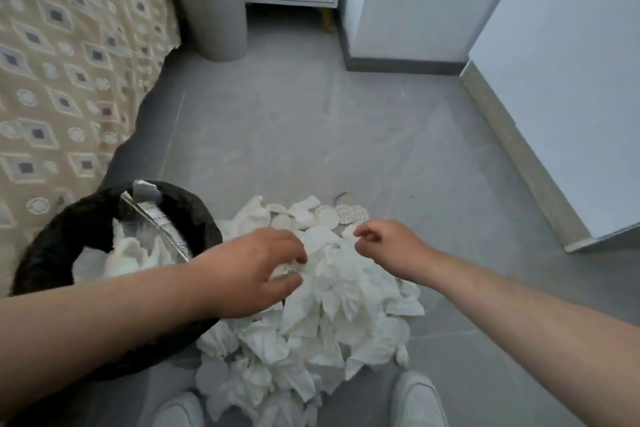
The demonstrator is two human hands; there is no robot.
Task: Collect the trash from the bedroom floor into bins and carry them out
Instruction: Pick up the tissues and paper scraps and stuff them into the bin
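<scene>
Grey tiled floor (311,132) cleanup, mid-gather: clutching crumpled white paper tissues (329,315) with curled left hand (249,270), hovering loosely curled right hand (388,246), hold unclear; next, scooping into black-lined round bin (62,229).

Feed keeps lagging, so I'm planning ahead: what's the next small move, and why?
Probably lift the clump under the left hand leftward into the black-lined bin: its fingers curl into the tissue pile, and that bin stands open right beside the pile.
</scene>
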